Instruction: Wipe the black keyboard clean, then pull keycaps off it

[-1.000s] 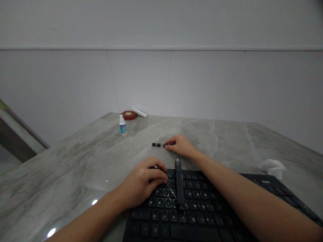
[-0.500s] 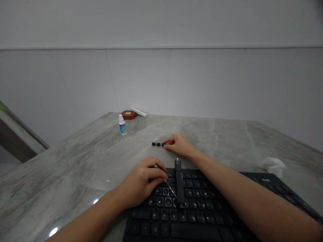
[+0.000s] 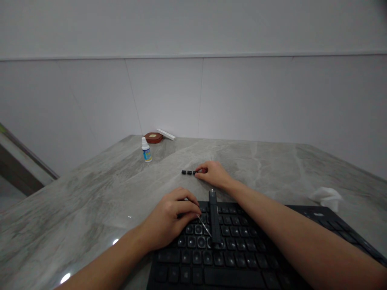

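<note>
My left hand point(image 3: 177, 215) rests over the upper left of a black keyboard point(image 3: 232, 276), its thumb and fingers closed on a thin metal rod point(image 3: 204, 226) that slants down to the right. The rod's far end meets a long, narrow black tool point(image 3: 214, 217) lying lengthwise across the keys; whether they are joined I cannot tell. Beyond the keyboard, my right hand point(image 3: 214, 174) pinches the rightmost of three small black keycaps on the tabletop. The other two, a left keycap point(image 3: 184, 172) and a middle keycap point(image 3: 189, 172), sit in line beside it.
A small white spray bottle point(image 3: 146, 151) with a blue label stands at the back left of the marbled table point(image 3: 99, 193). Behind it are a reddish-brown case point(image 3: 153, 138) and a white bar point(image 3: 166, 134). Crumpled white tissue point(image 3: 328, 198) lies to the right, beyond the keyboard.
Almost nothing differs. My right hand stays at the rightmost keycap and my left hand keeps its hold on the rod; the whole view has shifted very slightly.
</note>
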Demonstrator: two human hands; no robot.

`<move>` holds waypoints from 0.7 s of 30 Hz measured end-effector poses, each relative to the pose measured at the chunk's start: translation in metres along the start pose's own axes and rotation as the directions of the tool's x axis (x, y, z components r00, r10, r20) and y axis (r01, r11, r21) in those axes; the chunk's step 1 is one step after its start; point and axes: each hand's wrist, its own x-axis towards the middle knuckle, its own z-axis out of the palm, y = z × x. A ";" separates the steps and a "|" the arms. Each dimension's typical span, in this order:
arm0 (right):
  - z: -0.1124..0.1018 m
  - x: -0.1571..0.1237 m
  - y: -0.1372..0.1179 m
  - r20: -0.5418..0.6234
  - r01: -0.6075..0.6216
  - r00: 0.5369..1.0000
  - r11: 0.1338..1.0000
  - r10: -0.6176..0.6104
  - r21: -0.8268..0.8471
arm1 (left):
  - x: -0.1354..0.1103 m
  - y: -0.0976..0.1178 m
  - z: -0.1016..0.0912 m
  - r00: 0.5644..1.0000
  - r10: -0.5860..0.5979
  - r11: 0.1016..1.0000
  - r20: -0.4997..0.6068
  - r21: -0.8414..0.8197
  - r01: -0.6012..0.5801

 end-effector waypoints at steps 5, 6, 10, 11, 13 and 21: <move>-0.001 0.000 -0.001 0.005 0.000 1.000 1.000 0.000 -0.007 | 0.000 0.000 0.000 1.000 0.008 1.000 -0.005 0.000 -0.008; -0.001 0.000 -0.001 0.005 0.000 1.000 1.000 0.000 -0.009 | 0.000 0.000 0.000 1.000 0.006 1.000 -0.003 0.001 -0.006; -0.001 -0.001 -0.002 0.001 -0.002 1.000 1.000 0.002 -0.008 | 0.000 0.000 0.000 1.000 0.000 1.000 -0.003 -0.001 0.000; -0.001 -0.001 -0.002 0.001 -0.002 1.000 1.000 0.002 -0.006 | 0.000 -0.001 0.000 1.000 0.000 1.000 -0.004 -0.003 0.000; 0.000 -0.001 -0.002 0.001 0.000 1.000 1.000 0.000 -0.002 | 0.000 -0.001 0.000 1.000 -0.001 1.000 -0.004 -0.004 0.001; -0.001 -0.001 -0.002 0.002 -0.014 1.000 1.000 0.014 -0.004 | 0.000 0.000 0.000 1.000 0.001 1.000 -0.008 -0.009 -0.001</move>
